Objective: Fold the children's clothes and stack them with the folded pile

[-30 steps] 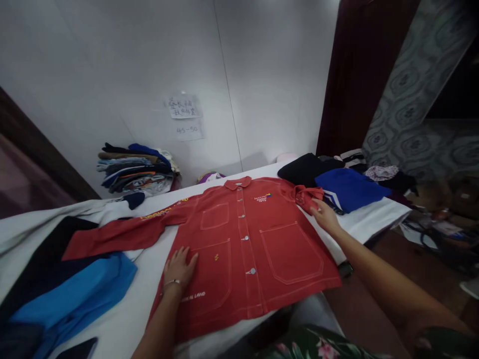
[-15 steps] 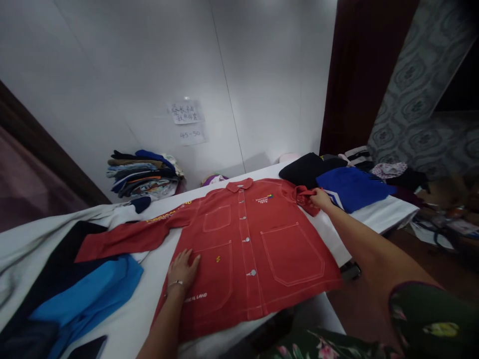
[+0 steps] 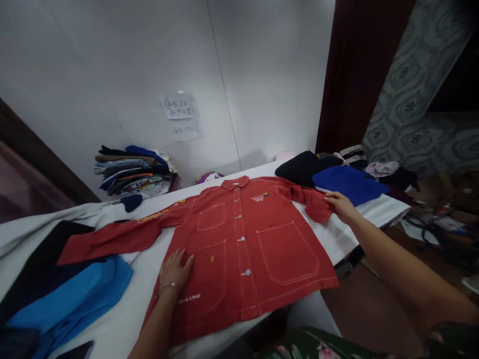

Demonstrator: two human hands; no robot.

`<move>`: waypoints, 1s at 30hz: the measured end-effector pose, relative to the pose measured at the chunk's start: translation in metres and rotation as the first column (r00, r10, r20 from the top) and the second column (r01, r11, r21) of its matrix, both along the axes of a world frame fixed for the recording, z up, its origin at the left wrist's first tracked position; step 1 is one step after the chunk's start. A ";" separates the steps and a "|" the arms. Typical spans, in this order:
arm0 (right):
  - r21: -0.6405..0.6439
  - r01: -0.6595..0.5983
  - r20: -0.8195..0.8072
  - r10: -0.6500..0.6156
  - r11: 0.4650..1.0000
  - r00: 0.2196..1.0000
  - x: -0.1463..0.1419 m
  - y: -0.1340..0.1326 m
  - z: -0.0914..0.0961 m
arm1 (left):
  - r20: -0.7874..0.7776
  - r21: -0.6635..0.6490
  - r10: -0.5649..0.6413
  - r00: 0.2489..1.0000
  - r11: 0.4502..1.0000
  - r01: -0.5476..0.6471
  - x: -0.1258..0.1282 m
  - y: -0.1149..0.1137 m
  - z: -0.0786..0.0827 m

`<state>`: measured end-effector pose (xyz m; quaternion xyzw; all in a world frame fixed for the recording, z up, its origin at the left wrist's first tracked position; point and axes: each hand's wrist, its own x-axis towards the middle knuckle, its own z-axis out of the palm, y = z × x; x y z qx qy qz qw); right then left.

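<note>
**A:** Hey, what are your hands up to?

**B:** Your left hand [image 3: 175,269] is flat on the red jacket [image 3: 288,254], fingers slightly apart, bracelet [image 3: 167,286] on the wrist. Your right hand [image 3: 340,207] is on the end of the right-hand sleeve [image 3: 318,209], though I can't tell if you're pinching it.

**A:** And the jacket?

**B:** Spread out on the white table [image 3: 350,234], buttoned up, with a blue top [image 3: 348,184] just past that sleeve and a stack of folded clothes [image 3: 132,172] by the wall.
</note>
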<state>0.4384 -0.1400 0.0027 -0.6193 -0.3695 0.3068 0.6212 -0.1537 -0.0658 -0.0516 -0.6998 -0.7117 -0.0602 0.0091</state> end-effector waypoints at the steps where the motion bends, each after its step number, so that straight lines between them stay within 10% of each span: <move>1: 0.014 0.069 -0.016 -0.068 0.998 0.998 0.001 0.004 0.003 | 0.002 0.007 -0.002 1.000 1.000 0.002 0.000 0.000 0.000; 6: 0.090 0.202 0.012 -0.204 0.975 0.979 0.004 0.027 0.036 | 0.005 0.023 -0.006 1.000 1.000 0.006 0.000 -0.001 -0.001; 15: 0.163 -0.047 0.260 0.003 0.986 0.966 0.004 0.036 0.113 | -0.015 -0.021 0.009 1.000 1.000 -0.010 0.004 -0.004 0.006; 19: 0.047 0.043 0.220 -0.052 0.998 0.974 0.020 0.036 0.132 | -0.028 0.001 0.000 1.000 1.000 0.000 0.003 -0.003 0.003; 25: -0.071 -0.002 -0.139 -0.008 0.997 0.990 0.029 0.028 0.135 | -0.012 0.006 -0.005 1.000 1.000 0.005 0.000 -0.002 0.000; 30: -0.088 -0.043 -0.342 0.011 0.995 0.940 0.018 0.011 0.099 | -0.005 0.034 -0.010 1.000 0.999 0.010 -0.002 -0.001 -0.003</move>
